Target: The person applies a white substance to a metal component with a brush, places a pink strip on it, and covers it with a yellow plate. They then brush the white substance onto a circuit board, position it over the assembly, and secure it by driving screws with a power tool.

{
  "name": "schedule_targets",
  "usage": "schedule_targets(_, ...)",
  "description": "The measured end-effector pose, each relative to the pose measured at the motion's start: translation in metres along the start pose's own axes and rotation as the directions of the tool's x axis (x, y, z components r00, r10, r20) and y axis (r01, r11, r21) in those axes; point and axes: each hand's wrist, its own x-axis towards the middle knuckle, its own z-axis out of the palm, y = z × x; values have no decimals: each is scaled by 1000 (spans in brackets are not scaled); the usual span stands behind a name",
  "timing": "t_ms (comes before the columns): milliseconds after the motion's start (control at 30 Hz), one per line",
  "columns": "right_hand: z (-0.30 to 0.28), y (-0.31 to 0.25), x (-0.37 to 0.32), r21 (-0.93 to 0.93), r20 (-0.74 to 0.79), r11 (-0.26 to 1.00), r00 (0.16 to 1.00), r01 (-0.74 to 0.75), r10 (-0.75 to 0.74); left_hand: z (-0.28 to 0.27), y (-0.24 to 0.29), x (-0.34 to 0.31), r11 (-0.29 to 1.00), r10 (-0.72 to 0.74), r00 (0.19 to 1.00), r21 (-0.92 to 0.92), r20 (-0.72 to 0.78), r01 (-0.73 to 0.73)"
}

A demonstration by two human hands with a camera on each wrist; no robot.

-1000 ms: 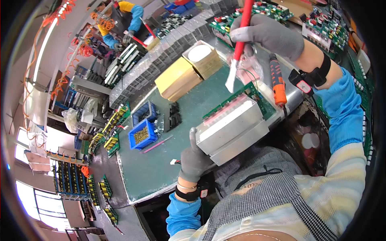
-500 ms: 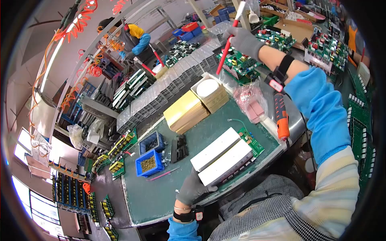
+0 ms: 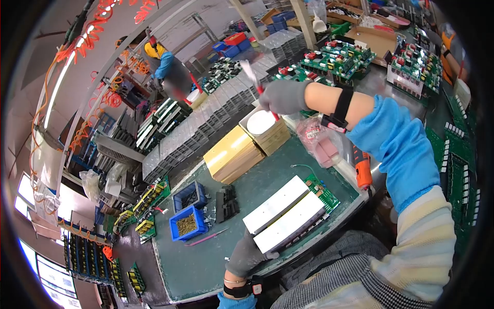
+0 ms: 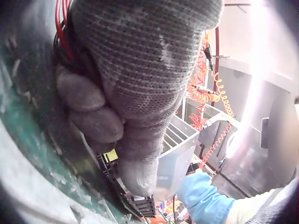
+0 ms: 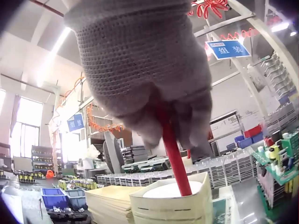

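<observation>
The gloved right hand (image 3: 284, 97) grips a red-handled brush (image 3: 260, 88) above an open box with a white round top (image 3: 261, 122). In the right wrist view the red handle (image 5: 176, 161) points down over the white surface, its lower end at or in front of it. The gloved left hand (image 3: 246, 256) holds the near left corner of a metal heatsink block with two white top faces (image 3: 290, 225), which lies on the green mat. A green circuit board (image 3: 323, 194) shows at the block's right side. In the left wrist view the fingers (image 4: 96, 123) curl at the block's edge.
Beside the box stands a yellow stack (image 3: 234, 154). Blue bins (image 3: 187, 224), black parts (image 3: 226, 203) and a pink stick lie left of the block. An orange screwdriver (image 3: 363, 167) and a pink bag (image 3: 321, 141) are at the right. Another person stands beyond.
The block has gone from tilted in the left hand to flat on the mat. The right hand has moved left and down to the box, with the brush turned over, bristles upward.
</observation>
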Motion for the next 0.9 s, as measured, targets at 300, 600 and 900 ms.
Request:
schedule_targets(300, 35, 22, -43, -90, 708, 989, 691, -117, 146, 1, -5, -1, 999, 33, 999, 22, 9, -33)
schedule_targets(600, 66, -16, -98, -460, 571, 883, 793, 94, 213, 6, -9, -1, 999, 42, 998, -25, -54, -44)
schedule_targets(900, 94, 36, -101, -180, 572, 983, 816, 23, 86, 12, 14, -4, 992, -50, 996, -120, -75, 41)
